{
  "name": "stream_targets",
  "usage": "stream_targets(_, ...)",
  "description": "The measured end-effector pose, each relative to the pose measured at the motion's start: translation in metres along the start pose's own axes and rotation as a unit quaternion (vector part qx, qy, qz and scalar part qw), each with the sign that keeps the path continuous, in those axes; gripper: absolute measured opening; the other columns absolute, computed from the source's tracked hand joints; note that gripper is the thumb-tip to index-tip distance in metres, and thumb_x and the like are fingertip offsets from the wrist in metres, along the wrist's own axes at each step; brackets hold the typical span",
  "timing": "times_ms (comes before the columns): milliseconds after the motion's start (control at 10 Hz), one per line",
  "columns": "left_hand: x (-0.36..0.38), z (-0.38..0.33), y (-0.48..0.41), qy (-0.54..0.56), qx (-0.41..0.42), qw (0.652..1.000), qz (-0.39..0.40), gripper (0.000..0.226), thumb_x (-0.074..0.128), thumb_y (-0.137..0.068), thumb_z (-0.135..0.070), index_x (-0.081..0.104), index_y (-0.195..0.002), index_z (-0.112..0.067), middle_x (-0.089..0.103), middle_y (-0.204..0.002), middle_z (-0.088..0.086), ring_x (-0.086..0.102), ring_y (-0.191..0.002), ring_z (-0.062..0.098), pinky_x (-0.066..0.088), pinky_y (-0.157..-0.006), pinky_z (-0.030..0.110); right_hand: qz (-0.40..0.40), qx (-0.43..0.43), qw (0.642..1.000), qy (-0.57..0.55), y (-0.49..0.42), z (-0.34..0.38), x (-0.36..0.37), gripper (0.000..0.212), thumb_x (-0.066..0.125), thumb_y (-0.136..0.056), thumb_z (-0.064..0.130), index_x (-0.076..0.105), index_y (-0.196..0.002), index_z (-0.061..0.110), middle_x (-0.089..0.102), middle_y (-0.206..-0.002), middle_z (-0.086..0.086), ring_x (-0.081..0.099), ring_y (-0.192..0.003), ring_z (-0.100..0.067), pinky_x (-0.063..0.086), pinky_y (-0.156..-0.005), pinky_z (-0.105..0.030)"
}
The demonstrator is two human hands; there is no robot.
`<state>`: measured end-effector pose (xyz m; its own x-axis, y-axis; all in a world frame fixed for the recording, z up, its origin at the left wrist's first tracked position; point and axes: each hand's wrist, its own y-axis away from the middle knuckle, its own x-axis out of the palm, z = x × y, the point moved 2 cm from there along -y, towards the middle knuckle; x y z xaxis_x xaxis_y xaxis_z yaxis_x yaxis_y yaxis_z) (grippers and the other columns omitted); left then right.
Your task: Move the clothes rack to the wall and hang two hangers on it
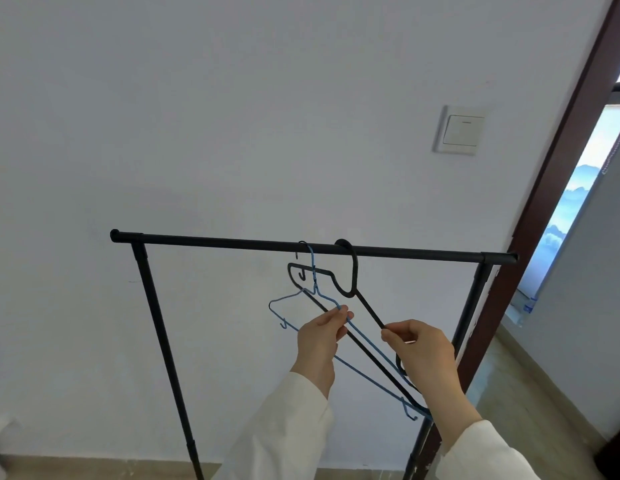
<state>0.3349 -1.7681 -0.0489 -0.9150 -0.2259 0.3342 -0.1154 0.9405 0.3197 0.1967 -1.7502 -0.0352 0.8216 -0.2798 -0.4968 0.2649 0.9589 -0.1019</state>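
I'm standing w/ the clothes rack (211,241) looking parked by the wall (232,98); both hooks are sitting over its bar; my left hand (320,336) is pinching the blue hanger (331,303), my right hand (424,351) is gripping the black hanger (353,271); prob. only letting go is left.

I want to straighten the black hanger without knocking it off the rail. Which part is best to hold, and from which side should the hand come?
Hold the black hanger on its straight sloping arm, just below the big hook, coming from below on the near side. The hook is already over the rack rail, so that arm hangs free. The right hand pinches it there; the left hand holds the blue hanger.
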Motion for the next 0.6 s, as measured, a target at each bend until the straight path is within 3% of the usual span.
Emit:
stream_targets(100, -0.003, 0.000, 0.004, 0.002, 0.000, 1.000, -0.002, 0.019, 0.064, -0.082, -0.028, 0.069, -0.097, -0.019, 0.067, -0.083, -0.013, 0.055, -0.076, 0.001, 0.035, -0.082, 0.023, -0.002, 0.005, 1.000, 0.005, 0.005, -0.001, 0.000, 0.012, 0.062, -0.082, 0.024, 0.066, -0.093, 0.020, 0.063, -0.081, 0.009, 0.055, -0.073, -0.007, 0.043, -0.063, -0.025)
stream_targets(200, -0.008, 0.005, 0.004, 0.004, 0.008, 1.000, -0.004, 0.032, 0.066, -0.080, -0.028, 0.066, -0.109, -0.014, 0.066, -0.097, -0.006, 0.056, -0.078, 0.002, 0.038, -0.088, 0.022, -0.014, 0.006, 1.000, 0.010, 0.013, -0.002, -0.002, 0.022, 0.061, -0.082, 0.026, 0.062, -0.103, 0.020, 0.061, -0.097, 0.008, 0.055, -0.084, -0.011, 0.039, -0.063, -0.022)
stream_targets(300, -0.015, 0.005, 0.012, -0.009, 0.017, 1.000, -0.017, 0.015, 0.067, -0.079, -0.027, 0.060, -0.090, -0.020, 0.053, -0.088, 0.004, 0.050, -0.075, 0.010, 0.037, -0.095, 0.025, -0.032, 0.001, 0.999, 0.003, 0.021, 0.001, -0.006, 0.030, 0.063, -0.080, 0.029, 0.059, -0.109, 0.020, 0.058, -0.113, 0.001, 0.051, -0.100, -0.013, 0.041, -0.074, -0.025)
stream_targets(400, -0.021, 0.005, 0.018, -0.006, 0.033, 0.999, -0.016, 0.016, 0.066, -0.079, -0.030, 0.058, -0.078, -0.016, 0.047, -0.100, 0.006, 0.050, -0.093, 0.013, 0.033, -0.102, 0.030, -0.058, -0.015, 0.998, 0.005, 0.031, 0.008, -0.011, 0.034, 0.065, -0.078, 0.031, 0.058, -0.110, 0.020, 0.056, -0.118, -0.002, 0.046, -0.115, -0.021, 0.042, -0.085, -0.032)
stream_targets(500, -0.027, 0.000, 0.033, -0.008, 0.057, 0.998, -0.026, 0.069, 0.068, -0.078, -0.031, 0.038, -0.138, -0.014, 0.040, -0.144, 0.006, 0.041, -0.130, 0.021, 0.031, -0.102, 0.028, -0.051, -0.026, 0.998, -0.031, 0.042, 0.015, -0.011, 0.032, 0.065, -0.078, 0.032, 0.057, -0.108, 0.023, 0.056, -0.116, 0.001, 0.047, -0.111, -0.018, 0.039, -0.080, -0.029)
stream_targets(600, -0.031, -0.009, 0.046, -0.024, 0.105, 0.993, -0.053, 0.059, 0.068, -0.079, -0.026, 0.044, -0.132, -0.020, 0.041, -0.144, 0.006, 0.042, -0.128, 0.020, 0.031, -0.093, 0.027, -0.028, -0.044, 0.995, -0.082, 0.054, 0.025, -0.005, 0.031, 0.066, -0.078, 0.031, 0.057, -0.106, 0.022, 0.058, -0.110, 0.005, 0.050, -0.103, -0.013, 0.038, -0.079, -0.026)
